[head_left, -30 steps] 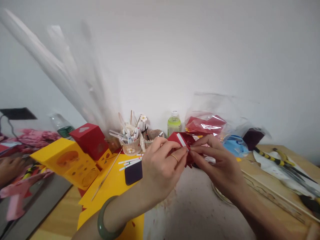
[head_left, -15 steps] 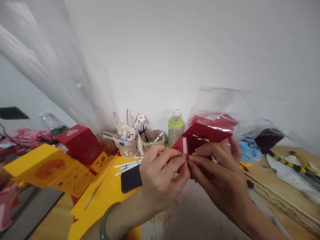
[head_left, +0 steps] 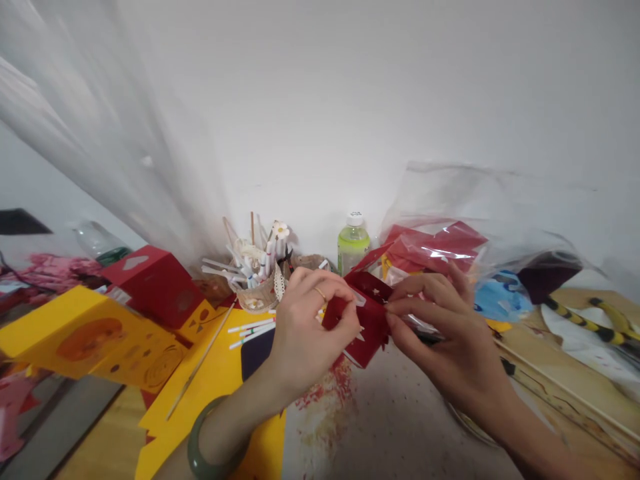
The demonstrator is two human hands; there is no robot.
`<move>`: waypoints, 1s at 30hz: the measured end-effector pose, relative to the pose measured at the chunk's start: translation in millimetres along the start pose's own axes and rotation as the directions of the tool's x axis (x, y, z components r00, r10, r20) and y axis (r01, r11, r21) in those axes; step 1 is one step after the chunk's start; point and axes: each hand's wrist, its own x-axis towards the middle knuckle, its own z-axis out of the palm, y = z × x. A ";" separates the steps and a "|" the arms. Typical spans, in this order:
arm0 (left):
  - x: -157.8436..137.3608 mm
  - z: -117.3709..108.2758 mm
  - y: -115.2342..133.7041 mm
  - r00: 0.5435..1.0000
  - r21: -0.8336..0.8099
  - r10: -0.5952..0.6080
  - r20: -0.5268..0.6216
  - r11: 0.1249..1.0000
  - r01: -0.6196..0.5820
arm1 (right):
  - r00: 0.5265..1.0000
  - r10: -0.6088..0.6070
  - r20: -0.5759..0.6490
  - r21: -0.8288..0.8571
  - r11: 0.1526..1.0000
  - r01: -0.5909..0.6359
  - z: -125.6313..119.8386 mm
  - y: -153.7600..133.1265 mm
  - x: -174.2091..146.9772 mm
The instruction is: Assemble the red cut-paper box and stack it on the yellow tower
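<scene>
A dark red folded paper piece point(head_left: 371, 321) with small cut-out shapes is held up in front of me, over the grey work surface. The fingers and thumb of my right hand point(head_left: 440, 320) pinch its right side. My left hand point(head_left: 315, 327), with a ring and a green bangle, is closed in a pinch at the paper's upper left. From its fingertips sticks out a thin whitish strip point(head_left: 359, 300), like the backing of double-sided tape. How much of the strip is loose from the paper I cannot tell.
At left stand a yellow cut-out paper box point(head_left: 95, 333) and a red one point(head_left: 155, 287), near yellow sheets point(head_left: 200, 413) with a thin stick. Behind are a basket of pens point(head_left: 257, 297), a drink bottle point(head_left: 354, 243) and a clear plastic bag point(head_left: 450, 193). Striped-handled pliers point(head_left: 575, 317) lie right.
My left hand has drawn slightly left from my right, opening a gap between them. The red paper has tilted so its lower face shows, and the whitish strip now reaches to my left fingertips.
</scene>
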 end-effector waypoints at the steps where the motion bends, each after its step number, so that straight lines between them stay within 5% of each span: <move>1: 1.2 -1.1 -2.2 1.000 -0.013 0.009 0.029 1.000 -0.009 | 0.999 0.024 0.022 0.019 1.000 -0.024 -0.7 2.5 0.4; 7: 6.5 -7.1 -11.4 0.984 -0.047 0.175 0.020 0.984 -0.174 | 0.993 0.074 0.094 0.105 0.991 -0.083 -3.8 10.5 2.9; 11: 6.8 -10.9 -14.7 0.923 -0.026 0.343 0.171 0.939 -0.344 | 0.991 -0.004 0.131 0.113 0.994 -0.011 -6.2 9.2 4.3; 15: 6.0 -11.9 -16.4 0.866 0.138 0.335 0.371 0.902 -0.408 | 0.985 -0.106 0.133 0.022 0.994 0.104 -6.3 9.9 5.0; 19: 6.8 -12.3 -15.6 0.867 0.174 0.207 0.454 0.933 -0.314 | 0.986 -0.133 0.101 -0.052 0.989 0.139 -3.2 12.7 4.4; 30: 4.3 -4.4 -9.3 0.950 0.068 -0.031 0.311 0.998 0.011 | 0.970 -0.237 -0.045 -0.168 0.959 0.227 8.9 8.6 -2.0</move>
